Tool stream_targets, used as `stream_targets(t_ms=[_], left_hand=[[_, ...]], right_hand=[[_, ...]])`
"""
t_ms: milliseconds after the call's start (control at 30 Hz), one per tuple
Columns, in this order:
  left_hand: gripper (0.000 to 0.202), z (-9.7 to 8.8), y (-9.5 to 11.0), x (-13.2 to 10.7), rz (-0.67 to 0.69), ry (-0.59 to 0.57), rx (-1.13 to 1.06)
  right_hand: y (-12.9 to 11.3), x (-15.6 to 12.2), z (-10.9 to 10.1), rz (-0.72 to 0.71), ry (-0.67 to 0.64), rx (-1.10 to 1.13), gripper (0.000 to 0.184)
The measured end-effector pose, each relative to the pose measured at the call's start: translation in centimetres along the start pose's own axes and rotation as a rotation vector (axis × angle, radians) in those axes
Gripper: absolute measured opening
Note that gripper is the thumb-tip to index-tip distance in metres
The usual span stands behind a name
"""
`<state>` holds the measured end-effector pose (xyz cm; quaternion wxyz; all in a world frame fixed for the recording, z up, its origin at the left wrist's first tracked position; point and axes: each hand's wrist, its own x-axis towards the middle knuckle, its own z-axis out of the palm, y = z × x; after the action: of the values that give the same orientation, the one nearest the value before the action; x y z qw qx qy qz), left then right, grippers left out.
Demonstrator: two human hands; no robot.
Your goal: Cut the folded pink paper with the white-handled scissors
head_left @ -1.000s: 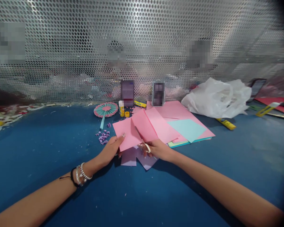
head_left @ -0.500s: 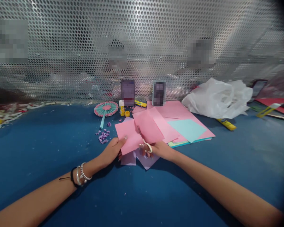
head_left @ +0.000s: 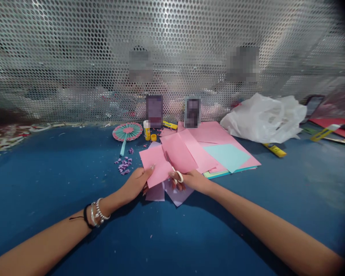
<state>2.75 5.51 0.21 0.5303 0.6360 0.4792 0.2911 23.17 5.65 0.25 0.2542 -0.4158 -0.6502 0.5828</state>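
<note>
Between thumb and fingers, my left hand (head_left: 138, 182) pinches the left part of a pink paper sheet (head_left: 156, 166). My right hand (head_left: 186, 180) grips a pair of scissors (head_left: 177, 175) by its white handles. The scissor blades lie in a cut that runs through the pink sheet, with one part of the paper on each side. Below the hands, pieces of purple paper (head_left: 178, 196) rest on the blue table (head_left: 172, 237). Beyond the right hand lie more pink sheets (head_left: 215, 132) with a light blue sheet (head_left: 228, 156) on top.
A pleated paper fan (head_left: 127, 132), small purple paper scraps (head_left: 124, 165), an uncapped glue stick (head_left: 147, 131) and its yellow cap (head_left: 153, 137) lie at centre left. At right are a white plastic bag (head_left: 266, 119) and a yellow glue stick (head_left: 275, 150). A perforated metal panel (head_left: 172, 42) stands behind.
The scissor handles have spread slightly apart in my right hand. My left hand keeps its hold on the pink paper, and the view has shifted a little.
</note>
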Motion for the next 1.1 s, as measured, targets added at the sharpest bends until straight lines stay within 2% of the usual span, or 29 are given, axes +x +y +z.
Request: stream_targets(t_ms=[100, 233, 467, 800, 1100], left_hand=[[0.058, -0.1, -0.2, 0.0, 0.024, -0.005, 0.037], [0.058, -0.1, -0.3, 0.1, 0.033, -0.012, 0.067], [0.059, -0.1, -0.3, 0.0, 0.011, -0.016, 0.06], [0.061, -0.2, -0.4, 0.0, 0.019, 0.003, 0.095], [0.06, -0.2, -0.1, 0.0, 0.015, 0.003, 0.104]], right_hand=[[-0.1, -0.3, 0.0, 0.038, 0.025, -0.071, 0.047], [-0.2, -0.5, 0.1, 0.021, 0.054, -0.156, 0.049], [-0.6, -0.5, 0.6, 0.047, 0.092, -0.089, 0.048], [-0.9, -0.4, 0.7, 0.028, 0.122, -0.122, 0.037], [0.1, -0.2, 0.5, -0.031, 0.123, -0.137, 0.045]])
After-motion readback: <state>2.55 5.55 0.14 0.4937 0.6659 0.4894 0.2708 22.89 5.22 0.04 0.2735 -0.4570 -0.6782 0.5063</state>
